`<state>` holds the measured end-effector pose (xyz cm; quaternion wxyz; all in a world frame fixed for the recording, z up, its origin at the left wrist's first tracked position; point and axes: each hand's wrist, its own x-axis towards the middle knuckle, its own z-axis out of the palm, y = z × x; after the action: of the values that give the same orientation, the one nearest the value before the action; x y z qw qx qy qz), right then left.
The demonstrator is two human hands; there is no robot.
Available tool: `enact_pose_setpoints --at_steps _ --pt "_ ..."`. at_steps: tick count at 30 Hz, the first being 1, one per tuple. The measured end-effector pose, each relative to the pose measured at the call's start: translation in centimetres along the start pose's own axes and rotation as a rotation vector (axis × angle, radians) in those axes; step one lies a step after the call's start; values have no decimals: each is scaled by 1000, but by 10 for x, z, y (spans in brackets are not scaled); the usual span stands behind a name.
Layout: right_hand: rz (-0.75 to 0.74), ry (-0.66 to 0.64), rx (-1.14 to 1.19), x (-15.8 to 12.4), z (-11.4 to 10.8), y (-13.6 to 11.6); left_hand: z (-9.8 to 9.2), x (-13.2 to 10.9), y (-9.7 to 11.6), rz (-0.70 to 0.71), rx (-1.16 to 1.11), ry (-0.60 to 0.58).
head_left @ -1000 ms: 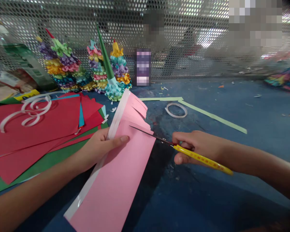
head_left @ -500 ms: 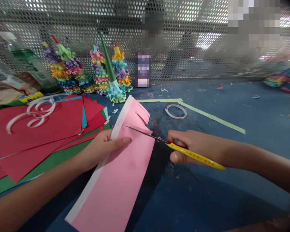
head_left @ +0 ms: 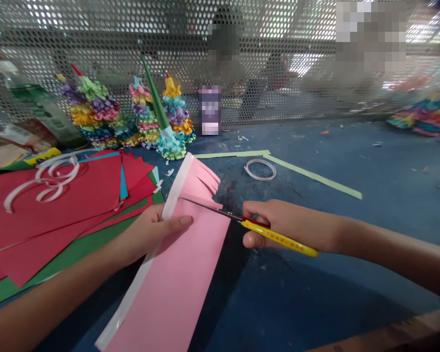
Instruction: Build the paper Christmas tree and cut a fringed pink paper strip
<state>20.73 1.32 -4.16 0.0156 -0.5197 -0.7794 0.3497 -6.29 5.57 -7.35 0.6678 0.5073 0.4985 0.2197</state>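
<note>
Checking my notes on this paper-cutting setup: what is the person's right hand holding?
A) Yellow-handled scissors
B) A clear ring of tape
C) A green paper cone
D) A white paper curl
A: the right hand grips the yellow-handled scissors, whose blades lie across the pink paper held by the left hand.

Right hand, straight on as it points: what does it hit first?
The right hand would likely meet the edge of the pink paper strip first; the blades of its yellow-handled scissors already cross that edge. Height above the paper is unclear.
</note>
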Motion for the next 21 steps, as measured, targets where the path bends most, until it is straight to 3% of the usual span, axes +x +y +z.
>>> enact_pose_setpoints --at_steps 8,14,19,21 --pt "35 -12 56 1 2 -3 5 -4 2 -17 -182 -49" --pt "107 -45 -31 -16 0 2 3 -1 2 -20 -213 -37" --pt "307 -32 -188 -43 -6 29 -6 5 9 -110 -6 -76" --pt "436 58 -326 -51 -12 44 -14 12 11 -130 140 -141"
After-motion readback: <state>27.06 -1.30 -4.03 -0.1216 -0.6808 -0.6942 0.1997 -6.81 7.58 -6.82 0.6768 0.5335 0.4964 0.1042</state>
